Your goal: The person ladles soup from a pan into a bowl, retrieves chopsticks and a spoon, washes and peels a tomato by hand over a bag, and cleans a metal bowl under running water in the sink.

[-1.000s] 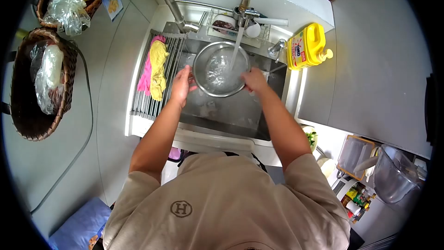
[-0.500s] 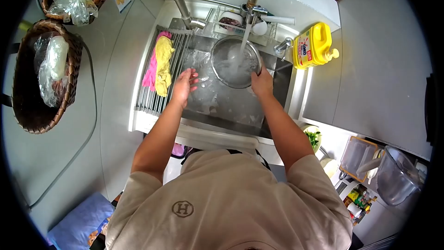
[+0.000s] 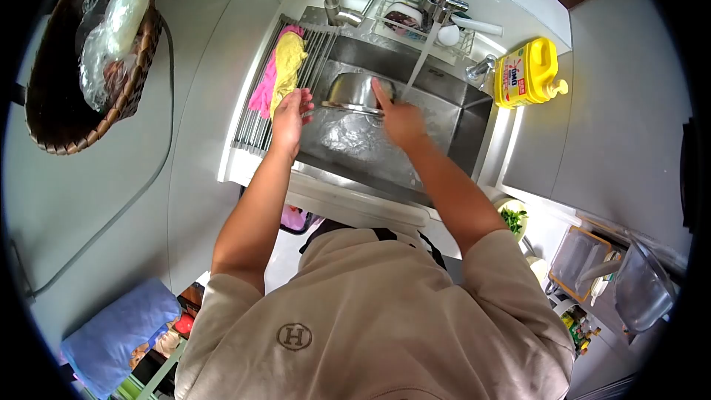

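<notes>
In the sink (image 3: 355,170), my right hand (image 3: 400,118) grips a steel bowl (image 3: 352,91) by its right side. The bowl is tipped, its opening turned toward me, and water spreads over the sink floor below it. My left hand (image 3: 290,118) is held open just left of the bowl, not touching it, with its fingers apart. Water runs from the faucet (image 3: 443,1) in a stream to the right of the bowl. Yellow and pink gloves or cloths (image 3: 287,63) lie on the roll-up rack (image 3: 255,111) behind my left hand.
A yellow detergent jug (image 3: 527,74) stands right of the sink by a small tap (image 3: 481,68). Behind the sink is a wire caddy (image 3: 404,18). A woven basket (image 3: 141,78) with plastic bags stands on the left counter. A bowl of greens (image 3: 512,216) is at lower right.
The bowl was upright under the stream with water in it; it has moved left and been tipped toward me. My left hand stays open. The whole view has shifted.
</notes>
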Motion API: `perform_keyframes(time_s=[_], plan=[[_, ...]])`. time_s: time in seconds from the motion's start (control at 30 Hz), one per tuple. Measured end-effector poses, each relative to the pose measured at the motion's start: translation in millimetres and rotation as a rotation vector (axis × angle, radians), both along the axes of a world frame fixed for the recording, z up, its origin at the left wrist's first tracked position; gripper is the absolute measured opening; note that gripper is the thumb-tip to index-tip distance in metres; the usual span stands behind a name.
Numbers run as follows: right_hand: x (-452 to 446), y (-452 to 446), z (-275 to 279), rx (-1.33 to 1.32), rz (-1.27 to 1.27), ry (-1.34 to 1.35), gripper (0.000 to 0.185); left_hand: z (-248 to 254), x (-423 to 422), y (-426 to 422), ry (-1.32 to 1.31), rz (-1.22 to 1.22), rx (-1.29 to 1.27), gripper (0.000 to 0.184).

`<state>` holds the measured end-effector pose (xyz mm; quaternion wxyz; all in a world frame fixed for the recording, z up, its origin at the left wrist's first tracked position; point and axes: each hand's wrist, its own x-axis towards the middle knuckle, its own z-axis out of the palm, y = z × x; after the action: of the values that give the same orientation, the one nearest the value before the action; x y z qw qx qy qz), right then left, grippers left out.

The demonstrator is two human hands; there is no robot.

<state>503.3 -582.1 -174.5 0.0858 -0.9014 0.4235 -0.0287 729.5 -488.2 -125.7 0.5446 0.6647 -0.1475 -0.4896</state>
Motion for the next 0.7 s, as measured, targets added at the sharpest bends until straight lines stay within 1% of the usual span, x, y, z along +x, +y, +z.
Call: perform_keyframes(time_s=[0.1, 0.2, 0.3, 0.33, 0.4, 0.43, 0.47, 0.5, 0.53, 0.6, 0.63, 0.7], plan=[[-26, -4, 11, -0.164, 0.026, 0.106, 0.076, -5, -2, 8, -0.004, -0.004, 0.011, 0.033], [-55, -13, 6, -0.048, -0.130, 0.045, 0.076, -18, -10, 4, 0.034, -0.034, 0.013, 0.033], [-76, -16, -22, 0.138, -0.553, -0.168, 0.076, -10, -25, -6, 0.056, -0.068, 0.013, 0.030], [-80, -21, -27, 0.461, -0.770, -0.340, 0.059, -6, -29, -10, 0.050, -0.084, 0.014, 0.030], [-79, -25, -36, 0.975, -0.944, -0.600, 0.047, -2, -35, -17, 0.036, -0.114, 0.017, 0.030], [-79, -25, -38, 1.238, -1.014, -0.733, 0.043, -3, -36, -19, 0.017, -0.140, 0.013, 0.033], [-77, -22, -40, 1.243, -1.019, -0.818, 0.038, -6, -35, -21, 0.000, -0.167, 0.009, 0.038], [-65, -11, -23, 1.248, -1.025, -0.902, 0.033, -8, -35, -22, -0.017, -0.193, 0.007, 0.043], [-55, -4, -13, 1.251, -1.031, -0.986, 0.029, -4, -36, -24, -0.038, -0.232, 0.071, 0.051], [-44, 1, -16, 1.334, -0.947, -1.093, 0.027, 5, -40, -27, -0.080, -0.309, 0.197, 0.069], [-40, 2, -16, 1.374, -0.899, -1.146, 0.026, 6, -41, -27, -0.008, -0.335, 0.208, 0.073], [-32, 1, -16, 1.404, -0.881, -1.221, 0.025, 8, -41, -28, 0.136, -0.379, 0.232, 0.081]])
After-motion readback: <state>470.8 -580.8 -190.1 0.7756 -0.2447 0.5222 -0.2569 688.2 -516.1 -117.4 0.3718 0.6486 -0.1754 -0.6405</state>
